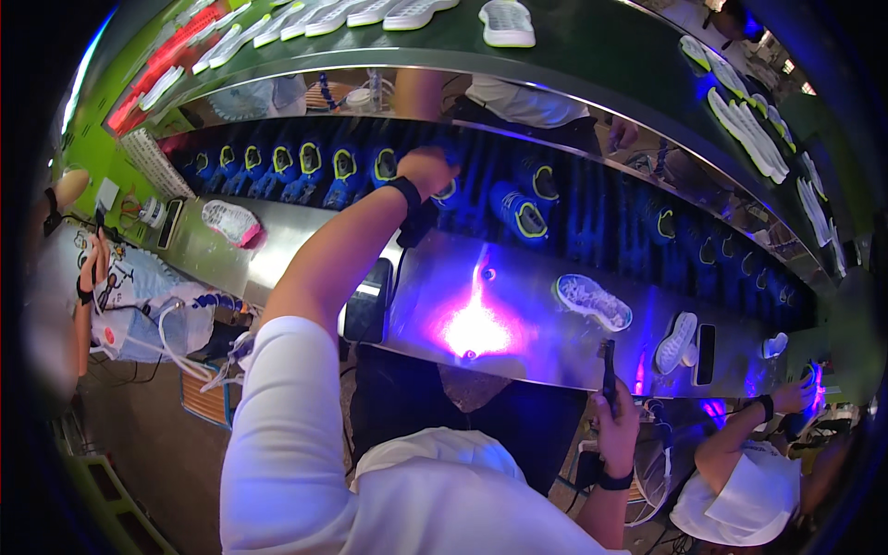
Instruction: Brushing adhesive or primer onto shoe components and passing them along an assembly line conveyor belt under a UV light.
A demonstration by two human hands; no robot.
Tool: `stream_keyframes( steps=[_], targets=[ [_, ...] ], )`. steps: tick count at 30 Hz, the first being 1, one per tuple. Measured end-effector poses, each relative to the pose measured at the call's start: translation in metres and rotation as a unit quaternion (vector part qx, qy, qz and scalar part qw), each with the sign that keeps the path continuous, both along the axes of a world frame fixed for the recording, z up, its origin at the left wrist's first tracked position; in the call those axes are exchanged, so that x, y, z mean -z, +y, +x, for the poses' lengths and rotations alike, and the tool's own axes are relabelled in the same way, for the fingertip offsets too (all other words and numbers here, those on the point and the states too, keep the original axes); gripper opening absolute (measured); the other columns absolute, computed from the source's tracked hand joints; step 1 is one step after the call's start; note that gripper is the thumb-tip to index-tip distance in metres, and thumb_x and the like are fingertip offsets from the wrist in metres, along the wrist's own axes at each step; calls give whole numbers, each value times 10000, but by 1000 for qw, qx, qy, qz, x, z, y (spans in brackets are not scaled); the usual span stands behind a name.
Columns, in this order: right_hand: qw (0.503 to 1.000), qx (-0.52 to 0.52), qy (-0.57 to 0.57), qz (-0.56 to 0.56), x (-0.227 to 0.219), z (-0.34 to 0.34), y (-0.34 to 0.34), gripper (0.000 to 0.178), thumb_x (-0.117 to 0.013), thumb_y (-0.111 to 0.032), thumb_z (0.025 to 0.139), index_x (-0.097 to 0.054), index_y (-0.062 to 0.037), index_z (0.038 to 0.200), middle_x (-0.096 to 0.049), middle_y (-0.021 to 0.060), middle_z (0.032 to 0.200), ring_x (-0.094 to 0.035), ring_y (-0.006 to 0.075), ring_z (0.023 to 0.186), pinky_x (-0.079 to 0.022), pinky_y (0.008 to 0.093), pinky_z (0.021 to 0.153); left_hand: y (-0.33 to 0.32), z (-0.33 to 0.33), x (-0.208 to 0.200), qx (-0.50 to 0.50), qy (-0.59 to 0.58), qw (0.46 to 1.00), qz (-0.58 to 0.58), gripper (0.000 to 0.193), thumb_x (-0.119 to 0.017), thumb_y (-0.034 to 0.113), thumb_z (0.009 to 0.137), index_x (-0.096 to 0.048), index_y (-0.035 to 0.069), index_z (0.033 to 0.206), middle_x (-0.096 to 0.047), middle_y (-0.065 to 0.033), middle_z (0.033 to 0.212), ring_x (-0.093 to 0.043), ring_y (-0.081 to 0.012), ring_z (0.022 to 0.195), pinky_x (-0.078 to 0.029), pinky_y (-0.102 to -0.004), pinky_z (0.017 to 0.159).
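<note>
My left hand (pixel 428 172) reaches forward to a dark slot rack, its fingers closed at a blue shoe (pixel 447 194) with a yellow-green collar; the fingertips are partly lost in shadow. In my right hand (pixel 618 428), near the front edge of the metal bench (pixel 425 296), is a slim black tool (pixel 609 370) pointing up; its exact kind is unclear. Ahead of that hand a white shoe sole (pixel 595 302) lies flat on the bench. Two more blue shoes, one large (pixel 519 213) and one behind it (pixel 544 182), stand right of my left hand.
Blue shoes (pixel 309 162) line the rack to both sides. Overhead, a green shelf (pixel 592 42) carries white soles. The bench holds a black phone-like slab (pixel 368 301), a pink-edged sole (pixel 231 223), another sole (pixel 678 343) and a phone (pixel 706 355). Co-workers sit left and right (pixel 740 490).
</note>
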State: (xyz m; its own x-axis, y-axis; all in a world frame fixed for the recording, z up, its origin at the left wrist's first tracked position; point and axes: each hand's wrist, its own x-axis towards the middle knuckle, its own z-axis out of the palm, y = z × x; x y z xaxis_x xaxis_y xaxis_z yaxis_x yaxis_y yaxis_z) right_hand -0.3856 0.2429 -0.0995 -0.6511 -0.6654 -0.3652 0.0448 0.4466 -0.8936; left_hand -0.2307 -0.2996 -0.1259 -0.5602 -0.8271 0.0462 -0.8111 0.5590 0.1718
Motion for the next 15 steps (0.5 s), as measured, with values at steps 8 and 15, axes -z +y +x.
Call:
stream_keyframes(
  steps=[8,15],
  targets=[
    [999,31,14,-8,18,-17,-1,400,-604,-36,971,-556,-23,1367,-653,-5,873,-500,50,631,-410,221,556,-28,-54,30,0,-151,974,-168,394,-682,403,842,-764,65,1026,-734,-147,991,-715,-385,922,-586,-467,787],
    [999,36,-11,-33,26,-21,-32,383,-598,-32,972,-554,-5,1352,-612,-4,839,-462,35,590,-369,206,514,126,-108,9,163,-55,985,32,960,-750,668,716,-574,-123,1233,-537,-289,1272,-493,-454,1207,-451,-470,1030]
  ],
)
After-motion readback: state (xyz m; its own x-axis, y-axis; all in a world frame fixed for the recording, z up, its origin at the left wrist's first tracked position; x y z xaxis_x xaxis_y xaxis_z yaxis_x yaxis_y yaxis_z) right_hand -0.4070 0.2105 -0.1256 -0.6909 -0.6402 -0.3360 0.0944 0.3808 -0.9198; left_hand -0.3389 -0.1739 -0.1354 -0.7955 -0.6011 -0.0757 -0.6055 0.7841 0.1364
